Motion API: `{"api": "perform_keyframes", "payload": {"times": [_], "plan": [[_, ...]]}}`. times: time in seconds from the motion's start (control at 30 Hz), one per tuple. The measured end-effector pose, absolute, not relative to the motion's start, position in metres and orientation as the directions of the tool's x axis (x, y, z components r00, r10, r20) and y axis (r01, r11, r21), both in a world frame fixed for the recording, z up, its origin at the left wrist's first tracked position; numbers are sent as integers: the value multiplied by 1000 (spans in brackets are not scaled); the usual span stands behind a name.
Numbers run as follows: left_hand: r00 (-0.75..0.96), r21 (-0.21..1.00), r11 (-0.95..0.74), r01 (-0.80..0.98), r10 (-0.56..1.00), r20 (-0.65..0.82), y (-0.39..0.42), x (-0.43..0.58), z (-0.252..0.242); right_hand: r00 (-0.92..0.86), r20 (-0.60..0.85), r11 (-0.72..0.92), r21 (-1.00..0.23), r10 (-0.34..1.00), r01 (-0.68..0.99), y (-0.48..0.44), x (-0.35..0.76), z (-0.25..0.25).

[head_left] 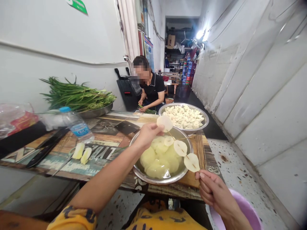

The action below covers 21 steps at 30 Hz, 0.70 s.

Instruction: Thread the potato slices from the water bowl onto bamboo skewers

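Clock centred on your water bowl (161, 181), 12 = away from you: your left hand (149, 134) sits approx. 11, thumb and fingers pinched on a pale round slice (164, 123); your right hand (216, 188) is at 4, thumb and fingers narrow round the near end of a thin skewer (171, 135). The line of slices runs b/w the two, over the bowl's 1-to-3 side. Main risk, IMO: a slice splits, b/c they're thin and the stick runs thru the flesh; a hard tug or twist b/w your hands would do it. Wet faces could also slip from your left pinch and drop into the water. Watch the tip too: push hard and it could prick your left fingertips; bend the stick and it could snap. Counts: 4 slices in the line, incl. your left-hand one, tho whether the tip goes thru that one is hard to tell from here. 1 bowl, w/ more slices under water, too overlapped to count. 1 bundle of loose sticks (200, 150) at 3, too many to count. 1 basin (206, 120) of cauliflower florets (183, 116) at 1; 1 metal dish (97, 111) of long greens (79, 94) at 10; 1 bottle (80, 128), blue cap, b/w 9 and 10; 2 pale yellow leafy pcs (78, 150) at 9; 1 purple tub (249, 210) at 4, below table (103, 134) level; 1 co-worker (154, 88) at 12.
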State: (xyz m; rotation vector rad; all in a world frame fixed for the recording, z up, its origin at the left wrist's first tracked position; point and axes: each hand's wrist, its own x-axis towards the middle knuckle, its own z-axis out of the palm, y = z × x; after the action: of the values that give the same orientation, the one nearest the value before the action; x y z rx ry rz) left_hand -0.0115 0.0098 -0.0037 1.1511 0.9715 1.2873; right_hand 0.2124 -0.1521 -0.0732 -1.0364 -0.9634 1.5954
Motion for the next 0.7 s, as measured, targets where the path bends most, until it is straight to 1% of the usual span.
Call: {"api": "perform_keyframes", "payload": {"times": [0.07, 0.1, 0.13, 0.2, 0.27, 0.33, 0.37, 0.4, 0.43, 0.47, 0.5, 0.53, 0.57, 0.6, 0.63, 0.67, 0.7], "plan": [[101, 969, -13, -245, 994, 39, 10, -11, -4, -63, -75, -79, -995, 995, -58, -154, 212, -75], [99, 963, 13, -269, 995, 14, 10, -11, -3, -16, -3, -1, -996, 1000, 94, -155, 211, -76], [88, 957, 35, -288, 996, -10, 10, -11, -3, 16, 83, 76, -967, 996, 243, -156, 211, -76], [57, 950, 51, -308, 998, -35, 10, -10, -3, 28, 270, 225, -850, 962, 477, -157, 209, -76], [10, 957, 18, -291, 1000, -16, 10, -10, -2, -8, 420, 341, -725, 907, 599, -158, 207, -76], [-35, 964, -23, -266, 999, 14, 10, -10, -2, -35, 495, 404, -664, 868, 629, -158, 205, -76], [-46, 962, -33, -269, 999, 21, 11, -10, -2, -24, 498, 405, -675, 867, 617, -159, 204, -76], [-43, 956, -33, -290, 999, 21, 11, -10, -3, -3, 468, 382, -718, 884, 581, -159, 204, -76], [-21, 945, -20, -327, 1000, 14, 11, -11, -3, 23, 402, 335, -792, 915, 510, -160, 203, -75], [15, 928, 5, -372, 1000, 0, 12, -11, -3, 38, 299, 261, -883, 954, 391, -160, 202, -75], [58, 908, 41, -417, 998, -18, 12, -12, -2, 28, 167, 157, -961, 985, 227, -159, 201, -74], [98, 887, 78, -454, 994, -38, 12, -12, -2, -14, 36, 37, -999, 999, 37, -159, 201, -73], [123, 870, 109, -480, 991, -57, 11, -12, -1, -79, -70, -81, -986, 994, -147, -158, 200, -72], [130, 860, 130, -494, 989, -74, 11, -12, 0, -146, -140, -179, -938, 979, -298, -156, 199, -72], [121, 856, 137, -499, 989, -87, 10, -12, 1, -197, -178, -245, -882, 964, -402, -155, 198, -72], [103, 856, 137, -498, 990, -98, 10, -12, 2, -233, -194, -284, -844, 953, -455, -155, 198, -72], [84, 860, 133, -493, 991, -105, 9, -12, 3, -246, -194, -292, -835, 949, -466, -154, 198, -73]]}}
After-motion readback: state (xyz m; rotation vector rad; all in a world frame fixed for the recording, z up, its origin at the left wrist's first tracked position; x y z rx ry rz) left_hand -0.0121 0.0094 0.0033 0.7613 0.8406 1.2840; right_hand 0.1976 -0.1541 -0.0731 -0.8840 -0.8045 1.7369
